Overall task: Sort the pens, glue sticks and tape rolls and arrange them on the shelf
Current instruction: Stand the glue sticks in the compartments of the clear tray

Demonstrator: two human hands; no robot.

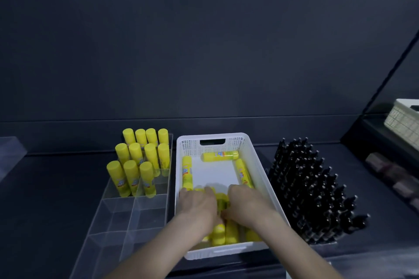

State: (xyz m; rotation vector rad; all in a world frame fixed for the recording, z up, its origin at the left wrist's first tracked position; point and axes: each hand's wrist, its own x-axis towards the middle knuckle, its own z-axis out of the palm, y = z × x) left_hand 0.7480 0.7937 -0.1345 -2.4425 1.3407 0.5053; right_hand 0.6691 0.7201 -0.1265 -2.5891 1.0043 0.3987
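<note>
A white perforated basket (260,165) stands at the centre of the dark shelf, with several yellow glue sticks (221,156) lying loose inside it. My left hand (198,205) and my right hand (246,203) are both down in the near half of the basket, on a cluster of glue sticks. Their fingers are curled over the sticks and hide the grip. Left of the basket, a clear divided organiser (127,217) holds several glue sticks (140,161) upright in its far compartments. On the right, several black pens (310,188) stand in stepped rows.
A second white basket (401,124) sits on a raised ledge at the far right, above some blurred rolls (390,170). A clear box (11,154) shows at the left edge. A dark back panel closes off the shelf behind. The organiser's near compartments hold nothing.
</note>
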